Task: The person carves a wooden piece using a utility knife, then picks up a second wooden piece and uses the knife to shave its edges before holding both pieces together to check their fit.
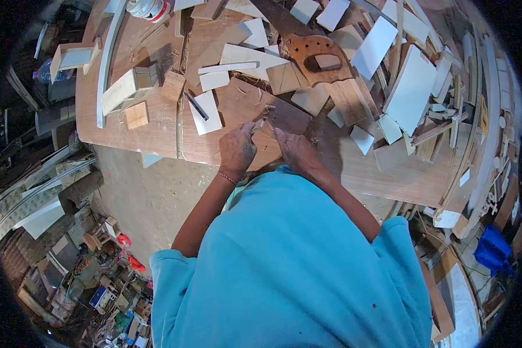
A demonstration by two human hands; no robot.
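Gripping small wood piece [260,126] between both hands at workbench [156,130] front edge: left hand [236,149] pinches it at 9 o'clock, right hand [296,152] flat, fingers touching at 3. Long axis unclear. Handsaw [313,55] at 12.

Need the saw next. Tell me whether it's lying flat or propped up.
Lying flat: the handsaw rests on its side among wood offcuts on the workbench.

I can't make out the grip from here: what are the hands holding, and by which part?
The left hand pinches a small wood piece by its near end. The right hand rests flat on the workbench beside it, gripping nothing.
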